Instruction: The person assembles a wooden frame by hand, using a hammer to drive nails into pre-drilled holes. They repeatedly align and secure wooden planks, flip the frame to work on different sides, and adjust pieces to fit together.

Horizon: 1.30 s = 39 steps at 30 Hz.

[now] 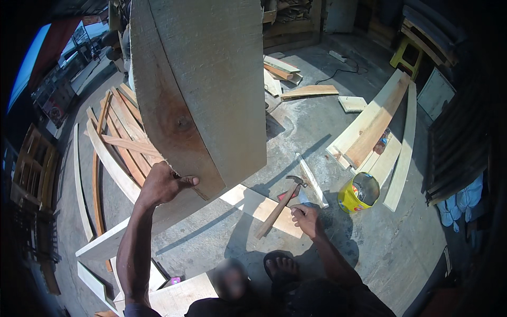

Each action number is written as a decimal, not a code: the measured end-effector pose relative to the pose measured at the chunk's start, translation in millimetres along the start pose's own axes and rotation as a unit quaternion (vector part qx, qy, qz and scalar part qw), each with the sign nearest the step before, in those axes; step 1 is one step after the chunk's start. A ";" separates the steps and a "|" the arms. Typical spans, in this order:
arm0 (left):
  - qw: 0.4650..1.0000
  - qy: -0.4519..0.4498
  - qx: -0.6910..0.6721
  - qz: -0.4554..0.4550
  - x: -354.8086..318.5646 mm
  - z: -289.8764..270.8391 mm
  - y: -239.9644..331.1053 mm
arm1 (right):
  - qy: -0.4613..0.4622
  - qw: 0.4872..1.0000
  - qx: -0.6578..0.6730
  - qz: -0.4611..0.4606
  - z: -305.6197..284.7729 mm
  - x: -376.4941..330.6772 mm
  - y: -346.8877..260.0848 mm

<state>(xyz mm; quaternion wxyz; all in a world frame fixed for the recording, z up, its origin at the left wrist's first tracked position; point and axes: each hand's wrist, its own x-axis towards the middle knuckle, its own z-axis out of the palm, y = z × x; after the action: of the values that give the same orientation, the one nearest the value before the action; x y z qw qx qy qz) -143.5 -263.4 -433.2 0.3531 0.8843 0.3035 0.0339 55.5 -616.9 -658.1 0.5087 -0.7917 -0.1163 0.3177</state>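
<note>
A tall wooden panel (211, 90), joined from a pale board and a darker board with a knot, stands upright in front of me at the left. My left hand (166, 185) grips its lower left edge, the thumb lying across the face. Beneath it, a long pale board (195, 216) runs toward the lower left. My right hand (308, 219) is curled with its fingertips together, and whatever it may hold is too small to make out. Just left of those fingers, a claw hammer (277, 211) with a wooden handle lies over a flat pale plank (240, 198).
A yellow bucket (359, 193) stands to the right of a thin white strip (312, 179). Long planks (377, 116) lie at the right, and stacked slats (124, 137) at the left. A cable (343, 72) trails across the far floor. My sandalled foot (281, 266) is below.
</note>
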 end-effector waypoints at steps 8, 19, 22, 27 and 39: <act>0.938 -0.173 0.298 -0.047 -22.9 15.0 -53.9 | 0.006 0.942 -0.334 0.032 4.3 31.2 33.8; 0.889 -0.271 0.366 -0.038 -105.7 18.1 -167.4 | 0.096 0.905 -0.405 0.090 125.3 21.7 67.2; 0.890 -0.279 0.357 -0.043 -120.1 4.7 -184.0 | 0.102 0.913 -0.391 0.057 116.0 19.7 96.5; 0.911 -0.270 0.312 -0.009 -140.9 -42.5 -209.6 | 0.081 0.945 -0.311 0.058 81.2 -17.4 93.1; 0.947 -0.238 0.096 0.190 -154.2 -25.4 -338.8 | -0.065 0.967 -0.244 0.020 137.2 -74.6 1.1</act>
<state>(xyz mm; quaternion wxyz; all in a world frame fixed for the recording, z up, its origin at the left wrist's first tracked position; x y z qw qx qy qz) -449.6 -142.7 -609.0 0.3154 0.9377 0.0382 -0.1405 -87.4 -554.8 -668.9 0.2851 -0.8714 -0.2074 0.3410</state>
